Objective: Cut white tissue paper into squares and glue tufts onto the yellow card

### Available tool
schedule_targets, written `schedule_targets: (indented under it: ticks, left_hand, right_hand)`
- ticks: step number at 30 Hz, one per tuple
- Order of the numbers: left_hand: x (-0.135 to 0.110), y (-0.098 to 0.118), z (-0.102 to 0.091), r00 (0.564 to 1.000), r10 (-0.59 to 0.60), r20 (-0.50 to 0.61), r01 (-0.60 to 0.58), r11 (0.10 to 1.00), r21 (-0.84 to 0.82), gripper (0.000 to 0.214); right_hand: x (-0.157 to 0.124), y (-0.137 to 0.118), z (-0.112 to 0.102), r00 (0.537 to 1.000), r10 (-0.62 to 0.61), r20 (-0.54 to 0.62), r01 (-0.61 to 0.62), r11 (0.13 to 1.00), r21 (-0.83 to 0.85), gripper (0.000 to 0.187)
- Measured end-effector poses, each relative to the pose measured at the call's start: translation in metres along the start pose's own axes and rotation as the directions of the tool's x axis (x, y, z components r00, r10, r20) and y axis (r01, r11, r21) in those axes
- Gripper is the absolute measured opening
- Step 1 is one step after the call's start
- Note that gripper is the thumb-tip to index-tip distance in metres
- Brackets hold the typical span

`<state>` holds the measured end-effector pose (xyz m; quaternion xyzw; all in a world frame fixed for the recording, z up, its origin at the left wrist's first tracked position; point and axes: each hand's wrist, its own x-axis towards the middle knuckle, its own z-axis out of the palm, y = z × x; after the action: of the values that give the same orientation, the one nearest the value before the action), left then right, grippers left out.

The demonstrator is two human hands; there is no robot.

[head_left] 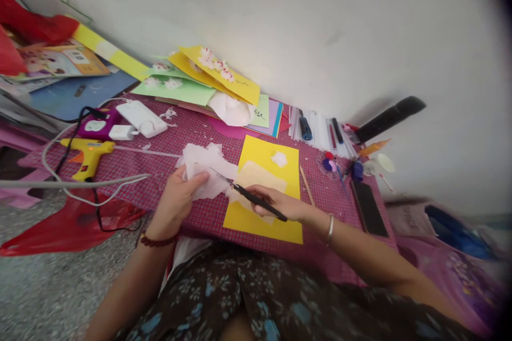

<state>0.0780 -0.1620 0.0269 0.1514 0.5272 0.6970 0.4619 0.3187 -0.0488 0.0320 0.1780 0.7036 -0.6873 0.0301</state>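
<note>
My left hand [176, 197] pinches a sheet of white tissue paper [208, 165] and holds it above a low table covered in red checked cloth [192, 133]. My right hand [280, 205] grips black-handled scissors [250, 195] whose blades point left into the edge of the tissue. Under my right hand lies a yellow card [264, 213] with a pale cream rectangle on it. A small white tissue flower [279, 159] sits on the card's far end.
A yellow glue gun [86, 154] with its cable lies at the left, near a purple device [98, 123] and a white charger [142, 117]. Coloured paper sheets [208, 80] are stacked at the back. Pens [316, 130], a pencil [307, 185] and a black phone [368, 208] lie at the right.
</note>
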Motion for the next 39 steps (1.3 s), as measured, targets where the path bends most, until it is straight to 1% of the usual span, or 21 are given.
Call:
schedule_targets:
  ticks: [4,7,9,13,15,17,19,21,23,27,31,34,36,39]
  left_hand:
    - [-0.003,-0.003,0.006,0.999,-0.039,0.022,0.039,0.999,0.029,0.052]
    - [-0.006,-0.004,0.011,0.997,-0.074,0.015,0.074,0.997,0.03,0.051]
    - [-0.007,-0.005,0.013,0.997,-0.076,0.021,0.075,0.997,0.037,0.048]
    - [-0.006,-0.007,0.011,0.996,-0.078,0.048,0.077,0.996,0.042,0.044]
    - [-0.004,-0.007,0.009,0.997,-0.072,0.037,0.072,0.997,0.011,0.04]
    - [0.0,-0.004,0.007,0.999,-0.044,0.015,0.044,0.998,-0.038,0.033]
    - [0.003,0.0,0.005,1.0,-0.015,-0.002,0.015,0.997,-0.077,0.029]
    - [0.004,0.003,0.004,1.0,0.0,-0.012,-0.001,0.997,-0.082,0.026]
    - [0.004,0.004,0.004,1.0,-0.001,-0.004,0.0,0.999,-0.055,0.022]
    - [0.0,0.0,0.002,0.996,-0.041,0.084,0.041,0.999,0.006,0.024]
    - [-0.002,-0.007,0.0,0.984,-0.095,0.149,0.081,0.992,0.092,0.03]
    - [-0.003,-0.01,0.0,0.98,-0.13,0.152,0.111,0.985,0.129,0.03]
    - [-0.003,-0.01,0.001,0.98,-0.132,0.148,0.113,0.985,0.13,0.03]
    - [-0.003,-0.009,0.001,0.979,-0.139,0.149,0.12,0.984,0.132,0.03]
  right_hand:
    - [0.001,-0.001,0.001,1.0,-0.009,-0.029,0.008,1.0,-0.024,0.075]
    - [0.001,0.0,0.003,0.999,-0.003,-0.044,0.002,1.0,-0.018,0.071]
    - [0.0,0.001,0.004,0.998,0.014,-0.057,-0.014,1.0,0.007,0.069]
    - [-0.002,0.002,0.008,0.992,0.073,-0.099,-0.067,0.996,0.065,0.065]
    - [-0.003,0.003,0.009,0.988,0.086,-0.125,-0.076,0.994,0.082,0.064]
    - [-0.004,0.003,0.01,0.988,0.091,-0.128,-0.08,0.993,0.088,0.066]
    - [-0.005,0.002,0.009,0.992,0.066,-0.104,-0.059,0.996,0.066,0.068]
    - [-0.007,0.0,0.009,0.997,0.007,-0.074,-0.005,1.0,0.027,0.07]
    - [-0.009,-0.004,0.008,0.999,-0.037,-0.038,0.037,0.999,0.004,0.072]
    - [-0.008,-0.006,0.007,1.0,-0.024,0.014,0.025,0.999,-0.031,0.073]
    - [-0.002,0.001,0.006,0.999,-0.039,-0.014,0.038,0.996,-0.084,0.071]
    - [0.0,0.004,0.007,0.998,-0.043,-0.049,0.038,0.994,-0.099,0.067]
    - [-0.001,0.005,0.009,0.997,-0.035,-0.07,0.029,0.996,-0.087,0.064]
    - [-0.002,0.005,0.01,0.995,0.002,-0.104,-0.01,0.997,-0.071,0.06]
